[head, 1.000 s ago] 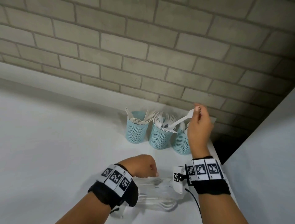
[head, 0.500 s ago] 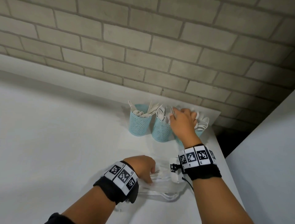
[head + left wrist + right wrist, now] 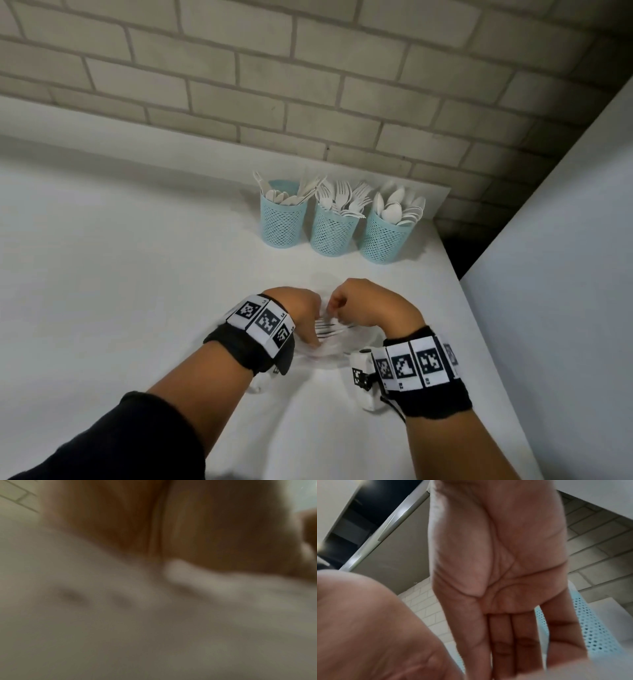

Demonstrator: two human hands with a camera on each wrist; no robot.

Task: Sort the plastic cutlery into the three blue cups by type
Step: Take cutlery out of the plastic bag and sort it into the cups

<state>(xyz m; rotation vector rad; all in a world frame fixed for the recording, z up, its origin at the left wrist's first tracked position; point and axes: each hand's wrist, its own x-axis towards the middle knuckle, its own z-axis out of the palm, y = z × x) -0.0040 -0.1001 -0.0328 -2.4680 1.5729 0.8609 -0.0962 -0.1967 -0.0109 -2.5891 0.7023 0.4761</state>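
Three blue mesh cups stand in a row by the brick wall. The left cup point(image 3: 282, 222) holds knives, the middle cup point(image 3: 333, 233) forks, the right cup point(image 3: 386, 240) spoons. In front of me lies a clear plastic bag point(image 3: 329, 346) with white forks point(image 3: 325, 329) inside. My left hand point(image 3: 301, 310) grips the bag's left side, fingers curled onto it. My right hand point(image 3: 359, 305) hovers over the bag's mouth. Its fingers point(image 3: 518, 635) reach down fairly straight towards the forks, their tips hidden behind a white blur. The left wrist view is a blur of skin and white.
The white table point(image 3: 120, 274) ends in an edge at the right, close to the spoon cup. A pale panel point(image 3: 565, 274) rises beyond that edge. The brick wall point(image 3: 308, 85) runs right behind the cups.
My right hand carried a white piece to the cups, let it go there, and has come back down to the bag. The left hand stayed on the bag.
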